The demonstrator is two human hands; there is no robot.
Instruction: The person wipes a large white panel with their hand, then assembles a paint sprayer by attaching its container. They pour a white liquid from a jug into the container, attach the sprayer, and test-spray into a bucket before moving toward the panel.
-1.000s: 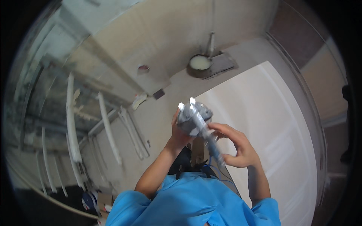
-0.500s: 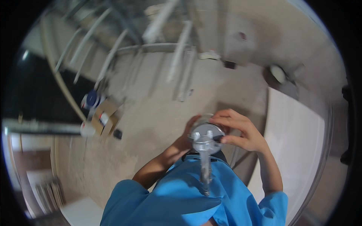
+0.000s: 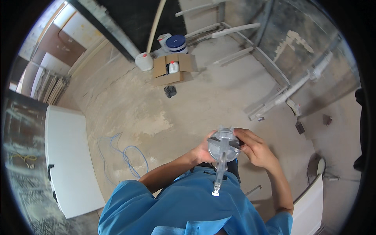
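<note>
Both hands are on the grey canister (image 3: 224, 150), held up in front of the blue shirt (image 3: 188, 203)! The left hand (image 3: 203, 152) wraps its left side, fingers mostly hidden; the right hand (image 3: 258, 152) pinches the right edge between thumb and fingers. A tube (image 3: 220, 172) points from its top toward the body. Across the floor (image 3: 207, 103), a blue hose (image 3: 129, 165) loops at left, and a box (image 3: 167, 80) holds a white bottle (image 3: 173, 68).

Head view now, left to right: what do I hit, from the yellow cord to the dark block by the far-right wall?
Yellow cord → white panel → blue hose → black crumpled item → left hand → metal tool → right hand → dark block
</note>
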